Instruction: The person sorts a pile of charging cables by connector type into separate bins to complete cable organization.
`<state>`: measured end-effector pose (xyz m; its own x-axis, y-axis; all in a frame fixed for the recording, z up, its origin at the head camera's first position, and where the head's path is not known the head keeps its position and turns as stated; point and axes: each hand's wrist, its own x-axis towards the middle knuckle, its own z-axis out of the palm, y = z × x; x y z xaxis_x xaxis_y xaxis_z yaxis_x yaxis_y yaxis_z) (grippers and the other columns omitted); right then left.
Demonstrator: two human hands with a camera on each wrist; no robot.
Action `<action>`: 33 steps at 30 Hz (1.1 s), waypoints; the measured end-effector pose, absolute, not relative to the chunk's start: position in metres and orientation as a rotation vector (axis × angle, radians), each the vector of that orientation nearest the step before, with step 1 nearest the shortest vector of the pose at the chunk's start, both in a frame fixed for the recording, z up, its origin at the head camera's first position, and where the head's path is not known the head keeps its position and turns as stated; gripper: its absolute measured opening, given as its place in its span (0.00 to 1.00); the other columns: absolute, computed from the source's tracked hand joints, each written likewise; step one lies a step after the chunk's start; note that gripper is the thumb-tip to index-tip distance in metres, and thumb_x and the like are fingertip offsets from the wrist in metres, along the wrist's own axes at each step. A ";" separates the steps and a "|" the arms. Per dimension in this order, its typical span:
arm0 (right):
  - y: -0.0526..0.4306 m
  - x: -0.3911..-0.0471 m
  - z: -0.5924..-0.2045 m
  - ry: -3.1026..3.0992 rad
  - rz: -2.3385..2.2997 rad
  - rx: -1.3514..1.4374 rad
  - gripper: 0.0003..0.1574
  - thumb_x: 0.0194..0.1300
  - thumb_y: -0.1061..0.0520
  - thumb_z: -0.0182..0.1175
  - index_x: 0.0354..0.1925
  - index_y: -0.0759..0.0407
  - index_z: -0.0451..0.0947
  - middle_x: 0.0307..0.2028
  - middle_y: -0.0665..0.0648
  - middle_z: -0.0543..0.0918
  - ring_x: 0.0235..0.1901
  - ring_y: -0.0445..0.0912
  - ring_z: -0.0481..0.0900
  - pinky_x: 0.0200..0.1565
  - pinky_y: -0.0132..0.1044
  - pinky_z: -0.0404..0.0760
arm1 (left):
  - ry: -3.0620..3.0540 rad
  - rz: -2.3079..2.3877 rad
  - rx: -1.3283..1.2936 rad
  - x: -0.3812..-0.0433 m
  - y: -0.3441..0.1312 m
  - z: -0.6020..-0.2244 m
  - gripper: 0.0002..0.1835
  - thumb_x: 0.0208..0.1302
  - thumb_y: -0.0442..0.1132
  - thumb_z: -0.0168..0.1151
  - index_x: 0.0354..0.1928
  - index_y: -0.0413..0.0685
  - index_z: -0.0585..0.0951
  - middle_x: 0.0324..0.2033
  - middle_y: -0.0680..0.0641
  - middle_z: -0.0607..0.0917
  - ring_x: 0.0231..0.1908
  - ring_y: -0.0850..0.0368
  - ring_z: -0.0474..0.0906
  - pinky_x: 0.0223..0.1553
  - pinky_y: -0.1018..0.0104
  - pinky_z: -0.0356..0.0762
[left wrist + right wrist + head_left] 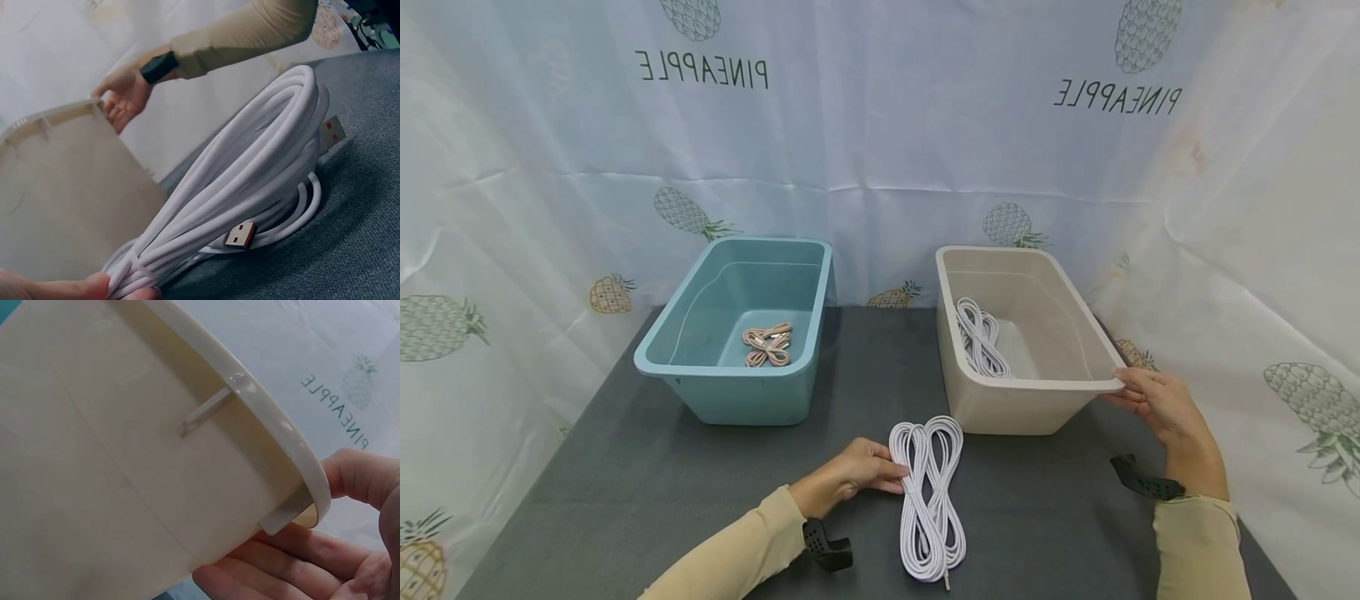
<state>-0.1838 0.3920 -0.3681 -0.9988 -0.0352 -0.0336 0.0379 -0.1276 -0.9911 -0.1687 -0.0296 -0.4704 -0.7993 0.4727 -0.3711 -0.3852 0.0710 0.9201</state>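
Observation:
A coiled white USB cable (927, 500) is pinched at its bound middle by my left hand (867, 468), low over the dark table. Two metal USB plugs (240, 235) show on this coil in the left wrist view. My right hand (1157, 400) grips the near right corner of the beige bin (1037, 408), thumb on the rim and fingers under it. Inside that bin, another coiled white cable (981, 337) leans along the left side. The blue bin (737, 392) holds a small bundle of tan cables (767, 344).
Both bins stand at the back of the dark cloth-covered table (625, 492), with a gap between them. A white curtain (880, 125) printed with pineapples hangs behind and at the sides. Each wrist wears a black camera mount (827, 546).

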 end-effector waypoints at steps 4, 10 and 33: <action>0.392 -0.183 -0.367 2.045 -2.321 0.000 0.21 0.71 0.66 0.49 0.30 0.53 0.87 0.32 0.43 0.85 0.30 0.37 0.87 0.35 0.29 0.87 | 1.739 1.786 0.095 -0.168 -0.032 -0.466 0.13 0.61 0.24 0.59 0.46 0.19 0.77 0.25 0.49 0.84 0.25 0.63 0.83 0.38 0.66 0.88; 0.391 -0.183 -0.366 2.050 -2.309 -0.006 0.21 0.71 0.65 0.49 0.30 0.52 0.87 0.32 0.42 0.85 0.31 0.37 0.87 0.35 0.28 0.87 | 1.743 1.781 0.107 -0.170 -0.035 -0.457 0.11 0.61 0.25 0.60 0.44 0.21 0.78 0.23 0.52 0.83 0.25 0.64 0.83 0.38 0.67 0.88; 0.391 -0.185 -0.364 2.081 -2.262 0.025 0.20 0.71 0.64 0.50 0.31 0.51 0.87 0.33 0.41 0.84 0.31 0.36 0.87 0.35 0.28 0.87 | 1.668 1.965 0.187 -0.199 -0.041 -0.392 0.19 0.65 0.27 0.56 0.55 0.20 0.72 0.25 0.55 0.85 0.28 0.66 0.84 0.37 0.73 0.86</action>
